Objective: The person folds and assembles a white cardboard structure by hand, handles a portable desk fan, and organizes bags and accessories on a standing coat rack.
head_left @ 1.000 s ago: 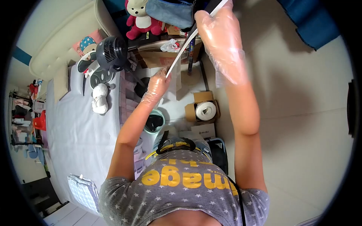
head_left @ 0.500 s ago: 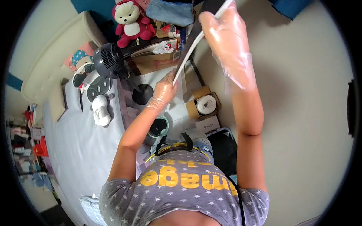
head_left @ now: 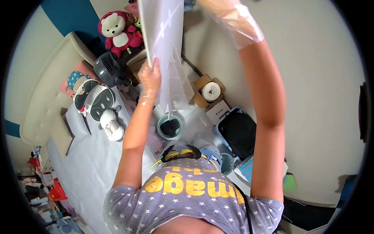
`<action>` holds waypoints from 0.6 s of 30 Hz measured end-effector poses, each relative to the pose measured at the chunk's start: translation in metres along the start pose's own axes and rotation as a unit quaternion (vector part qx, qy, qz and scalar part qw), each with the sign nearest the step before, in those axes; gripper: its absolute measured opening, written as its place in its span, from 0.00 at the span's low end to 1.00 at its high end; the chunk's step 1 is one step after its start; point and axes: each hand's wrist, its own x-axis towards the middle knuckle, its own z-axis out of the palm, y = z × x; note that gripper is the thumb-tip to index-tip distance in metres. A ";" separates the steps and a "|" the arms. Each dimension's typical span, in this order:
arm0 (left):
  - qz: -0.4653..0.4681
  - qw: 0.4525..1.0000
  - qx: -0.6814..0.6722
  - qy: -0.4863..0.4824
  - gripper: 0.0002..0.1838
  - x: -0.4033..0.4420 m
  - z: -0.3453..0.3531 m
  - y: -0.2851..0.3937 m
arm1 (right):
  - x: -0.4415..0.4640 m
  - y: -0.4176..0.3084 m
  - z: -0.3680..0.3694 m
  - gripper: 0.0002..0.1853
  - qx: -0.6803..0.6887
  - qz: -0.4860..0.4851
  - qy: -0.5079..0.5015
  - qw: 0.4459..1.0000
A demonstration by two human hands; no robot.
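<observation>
A long, flat white panel (head_left: 161,31) hangs in front of me, its pale face turned toward me and its top cut off by the frame. My left hand (head_left: 150,80), in a clear plastic glove, is closed on the panel's lower left edge, thumb on the near face. From the lower part of the panel a translucent film (head_left: 180,87) trails down over the floor. My right hand (head_left: 226,9), gloved likewise, is up at the top edge, right of the panel. Its fingers lie beyond the frame, so their grip is hidden.
On the left is a bed (head_left: 89,167) with plush toys and a black fan (head_left: 111,69) beside it. Below the panel stands a teal bin (head_left: 170,126). An open carton with a white roll (head_left: 210,91) and a black bag (head_left: 237,130) sit along the right wall.
The panel has swung from nearly edge-on, dark side showing, to its white face, and shifted left. My left hand moved left with it; my right hand rose toward the frame's top.
</observation>
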 end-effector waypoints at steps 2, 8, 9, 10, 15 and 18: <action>-0.017 0.999 -0.043 0.005 0.09 0.009 -0.028 0.000 | -0.013 0.026 -0.011 0.28 0.069 0.024 -0.001 0.997; -0.166 0.964 -0.206 0.003 0.14 0.030 -0.113 0.020 | -0.106 0.124 -0.042 0.32 -0.015 0.209 -0.023 0.978; -0.156 0.968 -0.198 -0.013 0.13 0.036 -0.127 0.030 | -0.123 0.137 -0.042 0.33 -0.001 0.249 -0.034 0.968; -0.148 0.968 -0.204 -0.019 0.13 0.041 -0.137 0.025 | -0.139 0.145 -0.041 0.35 0.046 0.273 -0.047 0.960; -0.150 0.963 -0.207 -0.086 0.15 0.067 -0.173 0.022 | -0.201 0.152 -0.036 0.41 0.114 0.359 -0.105 0.920; -0.192 0.932 -0.282 -0.122 0.16 0.063 -0.174 0.028 | -0.221 0.146 -0.037 0.43 0.111 0.380 -0.119 0.911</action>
